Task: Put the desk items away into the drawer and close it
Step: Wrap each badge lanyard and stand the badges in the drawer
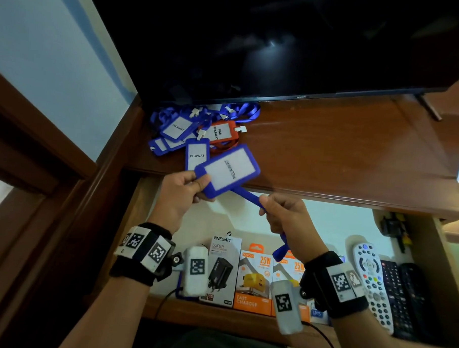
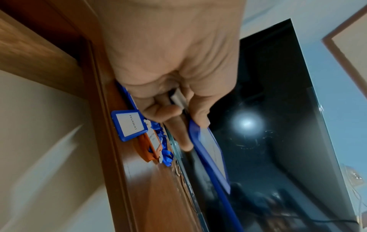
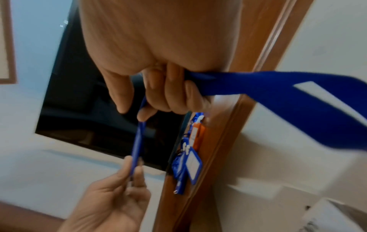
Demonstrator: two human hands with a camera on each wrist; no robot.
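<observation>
A blue badge holder hangs in the air above the open drawer. My left hand pinches its near end, seen edge-on as the badge holder in the left wrist view. Its blue lanyard runs to my right hand, whose fingers curl round the strap; the rest of the strap hangs below the palm. More blue badge holders and a red one lie in a pile of lanyards on the desk top at the left.
A black TV screen stands at the back of the desk. In the drawer's front lie charger boxes, a white remote and black remotes. A wooden door frame is at the left.
</observation>
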